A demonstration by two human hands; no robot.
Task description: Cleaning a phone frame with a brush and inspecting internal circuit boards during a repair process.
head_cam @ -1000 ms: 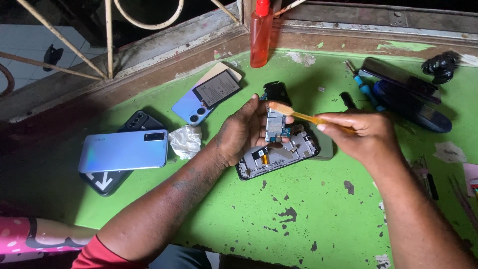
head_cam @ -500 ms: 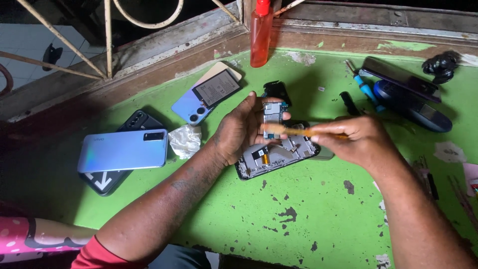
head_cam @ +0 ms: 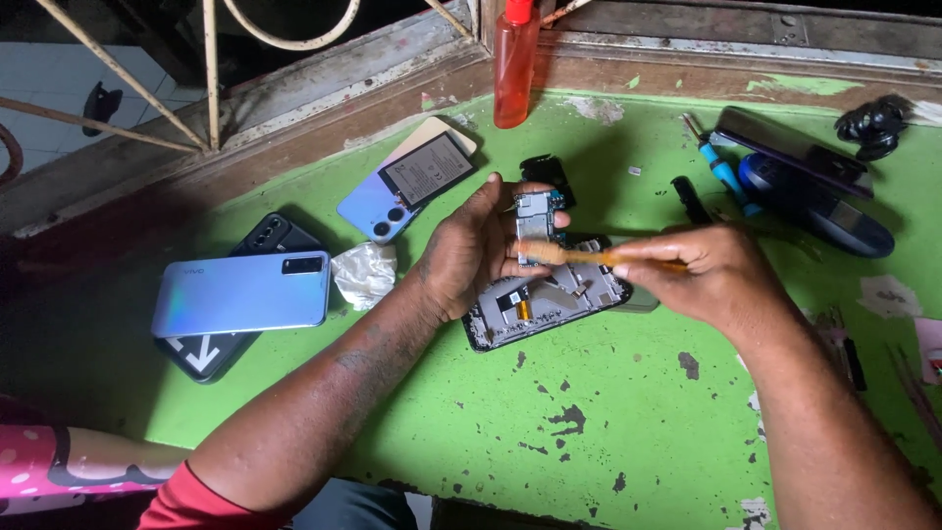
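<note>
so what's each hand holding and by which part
Left hand pinches a small circuit board by its edges; right hand grips a brush by its handle.

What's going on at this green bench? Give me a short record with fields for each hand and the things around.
Surface: chipped green-painted table
Left hand: holds a small blue-and-silver circuit board upright
Right hand: holds a thin orange-handled brush, its tip on the board
Below the hands: opened black phone frame, insides showing
Left of the hands: pale blue phone back, crumpled white tissue
Far edge: orange plastic bottle
Right: blue-handled screwdriver
</note>
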